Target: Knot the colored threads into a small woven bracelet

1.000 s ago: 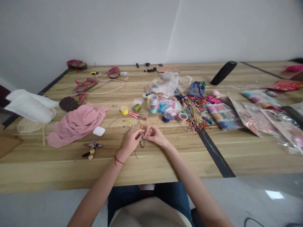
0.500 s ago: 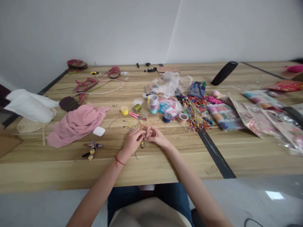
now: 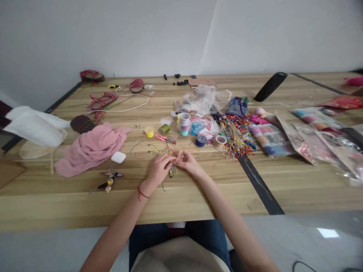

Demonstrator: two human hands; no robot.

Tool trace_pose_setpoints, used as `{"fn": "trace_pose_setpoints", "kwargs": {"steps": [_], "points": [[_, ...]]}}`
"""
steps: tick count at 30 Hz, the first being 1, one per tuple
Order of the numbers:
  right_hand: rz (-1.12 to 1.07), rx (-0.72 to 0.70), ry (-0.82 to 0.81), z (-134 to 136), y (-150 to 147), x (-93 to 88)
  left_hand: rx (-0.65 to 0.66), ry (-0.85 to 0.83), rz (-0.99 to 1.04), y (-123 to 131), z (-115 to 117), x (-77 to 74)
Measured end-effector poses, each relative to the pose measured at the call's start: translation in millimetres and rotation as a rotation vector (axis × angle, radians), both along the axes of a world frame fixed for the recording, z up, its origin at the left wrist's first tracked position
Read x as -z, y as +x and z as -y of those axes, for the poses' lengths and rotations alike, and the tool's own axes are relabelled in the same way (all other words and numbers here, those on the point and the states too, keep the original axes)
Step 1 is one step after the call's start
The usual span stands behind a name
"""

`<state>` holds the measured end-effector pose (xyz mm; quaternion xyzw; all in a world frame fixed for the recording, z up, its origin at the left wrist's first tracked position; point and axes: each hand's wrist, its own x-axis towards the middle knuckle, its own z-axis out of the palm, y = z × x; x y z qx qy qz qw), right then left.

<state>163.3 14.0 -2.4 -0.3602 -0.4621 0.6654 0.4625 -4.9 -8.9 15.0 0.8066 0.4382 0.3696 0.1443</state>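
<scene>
My left hand [image 3: 159, 169] and my right hand [image 3: 187, 163] meet fingertip to fingertip over the table, both pinched closed. Between them hangs a small bundle of coloured cords [image 3: 171, 172], dark with bits of yellow and blue, gripped at its top by the fingers. How the strands run inside the pinch is hidden. Just beyond my left hand lies a tangle of yellow and multicoloured threads [image 3: 159, 150]. Past it are pink thread snips [image 3: 161, 138], a yellow spool [image 3: 149, 132] and a green spool [image 3: 165, 129].
Right of my hands are a navy spool [image 3: 200, 141], a beige spool [image 3: 219, 142] and a big heap of colourful cords [image 3: 238, 134]. To the left lie a pink cloth [image 3: 92, 151], a white case [image 3: 118, 157] and keys [image 3: 110, 181]. A black cylinder [image 3: 270, 87] stands tilted behind.
My right fingers have shifted slightly, drawn closer together against the left ones. The cord bundle hangs in nearly the same place.
</scene>
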Motion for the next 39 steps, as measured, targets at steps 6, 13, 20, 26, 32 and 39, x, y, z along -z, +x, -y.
{"fn": "trace_pose_setpoints", "kwargs": {"steps": [6, 13, 20, 26, 32, 39], "points": [[0.059, 0.064, 0.112, 0.9, -3.8, 1.2, 0.002, -0.006, -0.002, 0.4, 0.3, 0.6], [0.067, 0.088, 0.257, 1.9, -8.1, -0.2, -0.008, -0.004, 0.003, 1.0, 1.8, -1.1], [0.032, 0.099, 0.210, 3.1, -8.1, -0.4, -0.041, -0.043, 0.078, 2.7, 1.4, -2.3], [-0.033, 0.049, 0.168, 3.1, -6.3, -1.0, -0.033, -0.091, 0.164, 4.5, 0.7, -2.5], [0.004, -0.062, 0.263, 1.8, -5.2, 3.7, -0.010, -0.156, 0.140, 3.1, 0.9, -0.8], [0.150, 0.027, 0.312, 1.9, -7.9, 4.4, -0.016, -0.183, 0.116, 2.2, 0.0, -1.1]]}}
